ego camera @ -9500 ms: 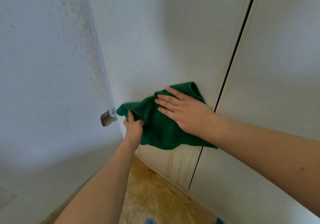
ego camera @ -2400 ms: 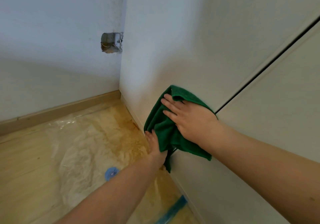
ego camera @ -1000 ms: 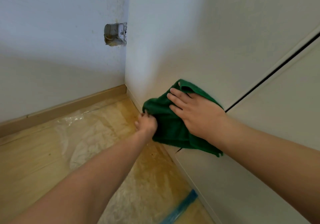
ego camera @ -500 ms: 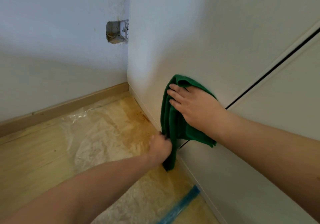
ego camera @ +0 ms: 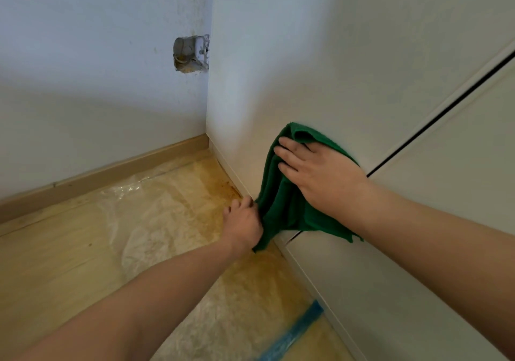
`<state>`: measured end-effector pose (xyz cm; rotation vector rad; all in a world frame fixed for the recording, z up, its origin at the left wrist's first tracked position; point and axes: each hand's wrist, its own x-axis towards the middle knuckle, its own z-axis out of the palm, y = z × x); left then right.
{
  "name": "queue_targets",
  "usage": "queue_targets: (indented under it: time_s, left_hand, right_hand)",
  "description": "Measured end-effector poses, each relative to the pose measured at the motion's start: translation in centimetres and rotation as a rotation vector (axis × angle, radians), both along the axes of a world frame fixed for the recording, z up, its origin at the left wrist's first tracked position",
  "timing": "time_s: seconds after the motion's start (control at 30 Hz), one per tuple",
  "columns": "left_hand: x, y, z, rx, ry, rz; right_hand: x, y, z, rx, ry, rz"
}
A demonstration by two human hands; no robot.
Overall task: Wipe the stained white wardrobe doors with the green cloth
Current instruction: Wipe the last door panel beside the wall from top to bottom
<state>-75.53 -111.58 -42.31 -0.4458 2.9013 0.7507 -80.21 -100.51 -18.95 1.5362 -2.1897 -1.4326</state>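
The green cloth (ego camera: 289,201) hangs bunched against the bottom of the left white wardrobe door (ego camera: 320,68), near the dark gap to the right door (ego camera: 446,193). My right hand (ego camera: 320,176) lies flat on the cloth's upper part and presses it to the door, fingers straight and pointing up-left. Lower down, my left hand (ego camera: 242,221) grips the cloth's hanging left edge with curled fingers, close to the door's bottom edge. The door surface under the cloth is hidden.
A white wall (ego camera: 97,96) meets the wardrobe at the corner, with an open socket hole (ego camera: 191,54) in it. Clear plastic sheeting (ego camera: 172,221), stained brown by the door, covers the wooden floor. A blue tape strip (ego camera: 292,335) lies at the bottom.
The cloth and my right hand have held about the same place on the door. My left hand, still gripping the hanging edge, has shifted a little along the door's bottom.
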Motion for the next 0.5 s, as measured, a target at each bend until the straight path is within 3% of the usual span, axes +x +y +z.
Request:
queue_targets:
  time_s: [0.2,0.37,0.5]
  left_hand:
    - [-0.9,-0.6,-1.0,-0.055,0.011,0.016]
    - [1.6,1.7,-1.0,-0.005,0.023,-0.137]
    - [4.0,4.3,-1.0,0.2,0.022,-0.275]
  right_hand:
    - [-0.1,0.1,-0.1,-0.02,0.006,0.017]
    - [-0.3,0.1,-0.2,-0.036,-0.012,0.02]
    - [0.1,0.1,0.0,-0.038,-0.036,0.02]
